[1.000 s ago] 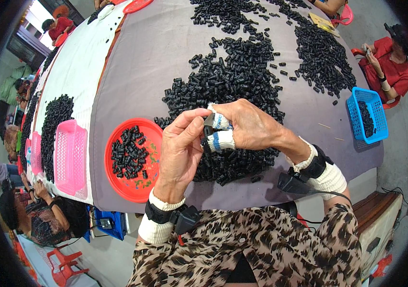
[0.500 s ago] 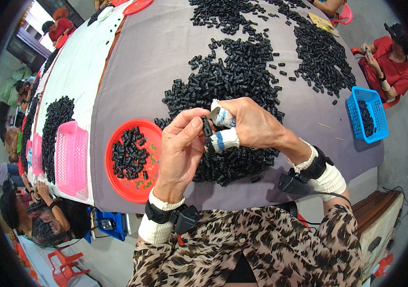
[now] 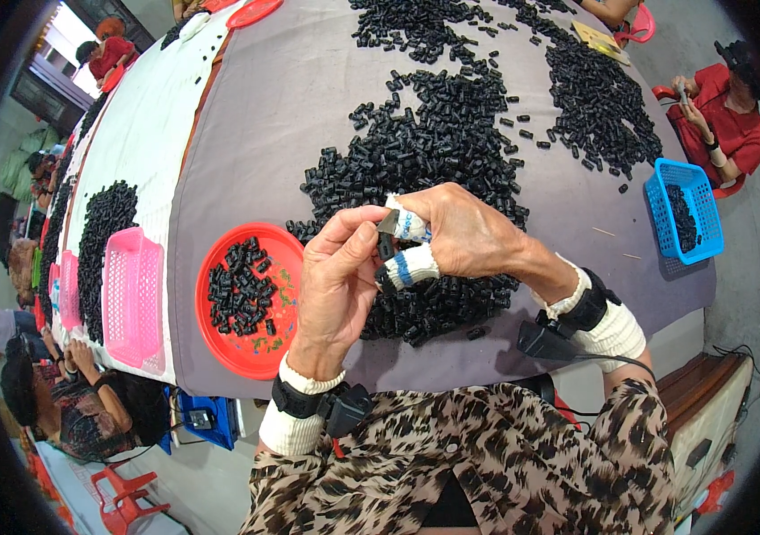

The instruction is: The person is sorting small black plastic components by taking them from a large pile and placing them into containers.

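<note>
Well, left hand (image 3: 333,263): you pinch a black cylindrical piece (image 3: 386,245)
Right hand (image 3: 467,234): you grip a grey blade (image 3: 389,222)

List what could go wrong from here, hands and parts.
1. The grey blade in the right hand sits close to the left hand's bare fingertips; a slip might nick them. White wraps show only on the right hand.
2. The small black piece at the left fingertips could drop into the similar-looking heap and be hard to pick out.
</note>
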Action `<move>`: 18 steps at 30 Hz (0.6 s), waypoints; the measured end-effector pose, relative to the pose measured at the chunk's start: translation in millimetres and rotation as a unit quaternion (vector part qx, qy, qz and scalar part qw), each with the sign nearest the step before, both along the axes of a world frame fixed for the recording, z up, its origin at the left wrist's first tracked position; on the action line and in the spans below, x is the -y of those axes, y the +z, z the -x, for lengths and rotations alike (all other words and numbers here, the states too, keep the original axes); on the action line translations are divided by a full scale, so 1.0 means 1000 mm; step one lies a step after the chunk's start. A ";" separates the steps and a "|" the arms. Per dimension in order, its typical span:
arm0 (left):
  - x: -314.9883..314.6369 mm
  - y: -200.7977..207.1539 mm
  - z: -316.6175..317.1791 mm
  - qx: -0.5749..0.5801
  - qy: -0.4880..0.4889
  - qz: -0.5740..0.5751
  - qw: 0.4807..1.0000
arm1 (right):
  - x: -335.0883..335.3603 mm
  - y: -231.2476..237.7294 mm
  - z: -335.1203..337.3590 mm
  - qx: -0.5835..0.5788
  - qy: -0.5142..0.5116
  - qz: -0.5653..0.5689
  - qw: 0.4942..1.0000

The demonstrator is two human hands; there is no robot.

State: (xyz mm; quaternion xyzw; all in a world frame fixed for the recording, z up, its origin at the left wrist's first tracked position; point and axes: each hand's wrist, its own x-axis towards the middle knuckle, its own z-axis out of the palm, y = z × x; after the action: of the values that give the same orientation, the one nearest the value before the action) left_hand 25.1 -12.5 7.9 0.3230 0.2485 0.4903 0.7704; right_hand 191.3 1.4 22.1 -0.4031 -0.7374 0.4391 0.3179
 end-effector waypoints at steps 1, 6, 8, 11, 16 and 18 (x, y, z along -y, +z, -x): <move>0.000 -0.001 0.000 0.000 -0.001 0.000 1.000 | 0.000 0.002 0.000 0.003 0.002 0.006 1.000; -0.001 -0.002 0.000 -0.007 0.009 0.005 1.000 | 0.001 0.003 0.000 -0.007 0.005 0.017 1.000; -0.001 -0.001 -0.001 0.000 0.002 0.002 1.000 | 0.000 0.000 -0.002 0.011 0.003 -0.010 1.000; -0.002 -0.005 0.004 0.025 -0.019 -0.001 1.000 | 0.001 0.001 -0.001 0.007 0.007 -0.023 1.000; -0.003 -0.009 0.007 0.053 -0.038 -0.002 0.998 | 0.001 0.003 -0.001 0.012 0.015 -0.016 1.000; -0.003 -0.008 0.007 0.049 -0.038 -0.005 0.998 | 0.001 0.003 -0.001 0.014 0.015 -0.018 1.000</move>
State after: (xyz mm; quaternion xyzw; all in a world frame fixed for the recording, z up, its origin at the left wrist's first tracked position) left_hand 18.1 -9.6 0.0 0.3112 0.1953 0.4772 0.7983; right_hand 192.2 0.2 25.1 -0.3920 -0.7558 0.4246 0.3078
